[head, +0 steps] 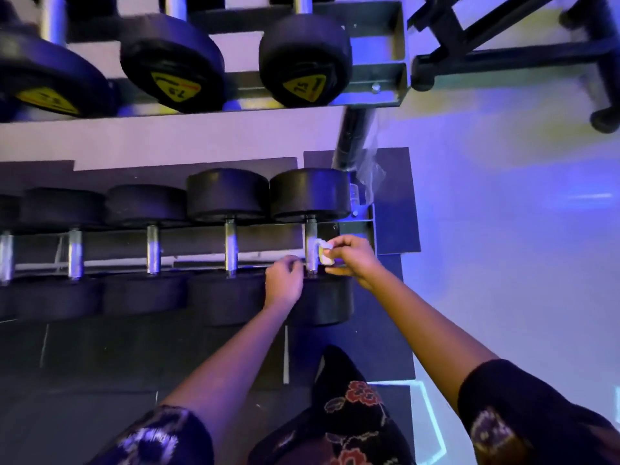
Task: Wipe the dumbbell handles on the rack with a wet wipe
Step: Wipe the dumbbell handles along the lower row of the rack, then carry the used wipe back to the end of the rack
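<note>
Right hand (352, 260): fingers pinch wet wipe (324, 254) onto handle (311, 238) at their tips, for rubbing. Left hand (283, 284): curled opposite, grip unclear, likely steadying

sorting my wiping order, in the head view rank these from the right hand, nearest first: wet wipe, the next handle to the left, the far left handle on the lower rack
1. Wet wipe, pinched in the right hand, against the rightmost handle.
2. Next handle over, just beyond the left hand.
3. Far-left handle, at the picture's left edge.
</note>
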`<state>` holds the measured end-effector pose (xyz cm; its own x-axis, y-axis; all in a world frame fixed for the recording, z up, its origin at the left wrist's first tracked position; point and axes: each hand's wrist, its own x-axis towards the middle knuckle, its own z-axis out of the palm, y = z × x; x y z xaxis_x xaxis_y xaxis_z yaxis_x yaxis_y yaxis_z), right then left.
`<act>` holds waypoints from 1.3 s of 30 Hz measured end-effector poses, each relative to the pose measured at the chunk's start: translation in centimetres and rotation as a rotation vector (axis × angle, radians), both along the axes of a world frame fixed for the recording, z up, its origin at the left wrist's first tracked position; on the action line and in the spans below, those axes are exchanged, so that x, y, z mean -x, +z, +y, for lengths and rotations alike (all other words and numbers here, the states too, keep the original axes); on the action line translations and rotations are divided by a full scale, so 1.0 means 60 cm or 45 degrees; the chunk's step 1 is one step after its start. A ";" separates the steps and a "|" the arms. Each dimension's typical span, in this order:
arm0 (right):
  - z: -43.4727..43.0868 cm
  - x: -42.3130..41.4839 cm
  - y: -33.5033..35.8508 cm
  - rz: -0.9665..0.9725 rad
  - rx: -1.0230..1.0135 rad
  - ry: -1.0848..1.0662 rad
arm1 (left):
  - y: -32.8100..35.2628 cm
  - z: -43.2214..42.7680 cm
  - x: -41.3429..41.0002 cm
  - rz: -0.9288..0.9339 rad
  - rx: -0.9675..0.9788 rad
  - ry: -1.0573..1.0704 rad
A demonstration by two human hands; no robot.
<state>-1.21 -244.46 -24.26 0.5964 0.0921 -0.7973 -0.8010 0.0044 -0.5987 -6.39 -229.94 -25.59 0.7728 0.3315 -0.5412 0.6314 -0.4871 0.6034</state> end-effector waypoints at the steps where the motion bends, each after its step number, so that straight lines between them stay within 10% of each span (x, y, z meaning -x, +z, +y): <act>1: -0.004 0.002 0.035 0.011 -0.070 -0.016 | 0.031 -0.004 -0.005 0.000 0.135 0.170; 10: 0.026 0.065 0.303 0.051 -0.429 0.129 | 0.309 0.026 0.061 -0.098 0.913 0.694; 39: 0.616 0.533 0.441 0.014 -0.380 1.043 | 0.471 0.524 0.699 -0.546 1.016 1.638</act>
<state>-33.21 -207.52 2.21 0.2433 0.6947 -0.6769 -0.6266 -0.4202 -0.6564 -48.32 -198.50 2.69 0.3445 0.6092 -0.7143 0.0768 0.7400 0.6682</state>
